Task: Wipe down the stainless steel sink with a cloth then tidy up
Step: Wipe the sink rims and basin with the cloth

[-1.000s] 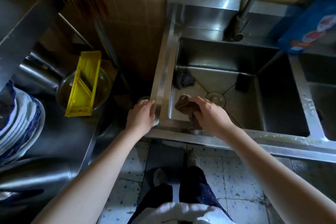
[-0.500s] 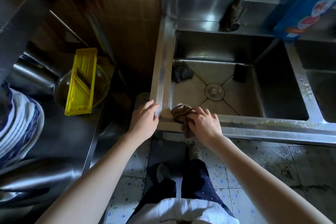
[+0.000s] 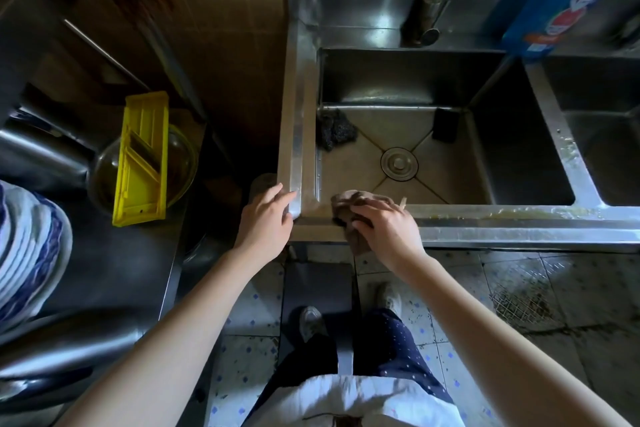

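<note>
Left hand (image 3: 266, 218), fingers straight, rests on sink (image 3: 485, 230) front-left corner. Right hand (image 3: 384, 229) clutches bunched cloth (image 3: 346, 204) on front rim just beside. Rightward, yellowish residue (image 3: 519, 213) on rim; scourer (image 3: 336, 130) in basin. Wiping looks early, tidying undone

Brown cloth (image 3: 348, 209), silver sink (image 3: 298, 135), yellow slicer (image 3: 142, 159), blue-striped plates (image 3: 27, 246)
</note>
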Demonstrator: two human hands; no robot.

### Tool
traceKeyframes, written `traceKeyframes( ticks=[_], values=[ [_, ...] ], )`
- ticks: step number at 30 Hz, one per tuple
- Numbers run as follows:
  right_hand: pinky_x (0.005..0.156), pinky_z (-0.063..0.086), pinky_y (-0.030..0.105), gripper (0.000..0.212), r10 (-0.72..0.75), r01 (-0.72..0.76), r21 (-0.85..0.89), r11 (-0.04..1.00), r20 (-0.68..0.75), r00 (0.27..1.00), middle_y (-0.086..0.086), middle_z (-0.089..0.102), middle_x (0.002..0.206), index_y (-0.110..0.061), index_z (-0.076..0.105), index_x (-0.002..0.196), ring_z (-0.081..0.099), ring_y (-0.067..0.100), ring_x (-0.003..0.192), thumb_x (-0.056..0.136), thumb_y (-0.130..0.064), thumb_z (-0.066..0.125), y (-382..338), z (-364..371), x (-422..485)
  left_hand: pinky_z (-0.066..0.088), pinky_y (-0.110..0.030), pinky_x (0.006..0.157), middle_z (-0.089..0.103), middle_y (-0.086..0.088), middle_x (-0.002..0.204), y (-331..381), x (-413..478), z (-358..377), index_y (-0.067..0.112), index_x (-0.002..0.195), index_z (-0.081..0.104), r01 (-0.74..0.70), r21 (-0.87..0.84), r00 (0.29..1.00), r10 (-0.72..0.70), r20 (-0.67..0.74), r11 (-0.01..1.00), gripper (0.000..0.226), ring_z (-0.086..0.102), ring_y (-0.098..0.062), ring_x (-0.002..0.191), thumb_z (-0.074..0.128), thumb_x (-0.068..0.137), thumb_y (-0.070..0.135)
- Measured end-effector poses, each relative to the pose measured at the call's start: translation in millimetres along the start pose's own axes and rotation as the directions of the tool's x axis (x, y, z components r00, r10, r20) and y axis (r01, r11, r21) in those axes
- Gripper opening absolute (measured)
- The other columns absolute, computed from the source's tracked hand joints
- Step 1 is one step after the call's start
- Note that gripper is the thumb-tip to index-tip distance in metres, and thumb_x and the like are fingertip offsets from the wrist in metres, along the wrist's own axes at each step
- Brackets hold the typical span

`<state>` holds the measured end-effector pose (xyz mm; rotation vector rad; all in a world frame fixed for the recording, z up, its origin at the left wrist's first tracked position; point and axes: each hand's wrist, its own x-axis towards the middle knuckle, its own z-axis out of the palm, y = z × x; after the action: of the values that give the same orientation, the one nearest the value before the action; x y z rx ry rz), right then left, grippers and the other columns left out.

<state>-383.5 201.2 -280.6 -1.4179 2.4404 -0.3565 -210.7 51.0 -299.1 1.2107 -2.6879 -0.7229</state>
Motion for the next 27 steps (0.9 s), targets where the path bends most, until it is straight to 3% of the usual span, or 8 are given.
traceKeyframes(
  ticks=[4, 9, 16, 20, 27],
  values=[
    [0.087, 0.046, 0.038, 0.026, -0.053, 0.056, -0.08, 0.995, 0.033, 0.998, -0.001, 0.067, 0.116, -0.028, 0.071, 0.109, 0.059, 0.031, 0.101, 0.089, -0.032, 0.054, -30, 14, 5, 0.04, -0.039, 0.101, 0.044, -0.008, 0.144, 0, -1, -2, 0.021, 0.129, 0.056, 0.005, 0.005, 1.0, -0.005, 0.005, 1.0, 0.041, 0.045, -0.027, 0.126, 0.057, 0.089, 0.012],
    [0.089, 0.042, 0.035, 0.027, -0.004, 0.011, -0.107, 0.994, 0.06, 0.998, -0.008, 0.062, 0.124, -0.029, 0.068, 0.11, 0.053, 0.022, 0.117, 0.093, -0.032, 0.046, -15, 8, 7, 0.038, -0.038, 0.103, 0.046, -0.007, 0.142, 11, 4, 4, 0.019, 0.13, 0.055, 0.02, 0.049, 1.0, -0.021, 0.006, 0.999, 0.041, 0.047, -0.026, 0.125, 0.057, 0.089, 0.014],
    [0.088, 0.041, 0.037, 0.028, 0.225, -0.221, -0.146, 0.964, 0.014, 0.974, -0.006, 0.06, 0.128, -0.033, 0.065, 0.115, 0.051, 0.019, 0.119, 0.096, -0.031, 0.045, 68, -27, -12, 0.019, -0.045, 0.111, 0.035, -0.003, 0.149, 31, 11, 20, 0.026, 0.132, 0.05, 0.003, 0.112, 0.996, -0.012, 0.084, 0.994, 0.042, 0.036, -0.022, 0.133, 0.05, 0.09, 0.024],
    [0.088, 0.042, 0.039, 0.029, 0.286, -0.28, -0.219, 0.935, -0.003, 0.958, 0.001, 0.056, 0.126, -0.025, 0.067, 0.113, 0.051, 0.025, 0.115, 0.095, -0.031, 0.044, 95, -36, -22, 0.019, -0.045, 0.11, 0.031, -0.002, 0.151, 30, 8, 21, 0.026, 0.132, 0.05, 0.003, 0.141, 0.997, -0.014, 0.077, 0.99, 0.043, 0.034, -0.023, 0.134, 0.051, 0.09, 0.027],
    [0.096, 0.04, 0.042, 0.03, 0.156, -0.141, -0.232, 0.962, 0.047, 0.987, 0.006, 0.058, 0.124, -0.02, 0.066, 0.113, 0.054, 0.031, 0.111, 0.091, -0.033, 0.049, 48, -19, -11, 0.025, -0.047, 0.108, 0.036, -0.008, 0.148, 18, -2, 11, 0.022, 0.13, 0.053, 0.057, 0.149, 0.998, -0.059, 0.013, 0.987, 0.042, 0.036, -0.027, 0.133, 0.055, 0.088, 0.023]
  ],
)
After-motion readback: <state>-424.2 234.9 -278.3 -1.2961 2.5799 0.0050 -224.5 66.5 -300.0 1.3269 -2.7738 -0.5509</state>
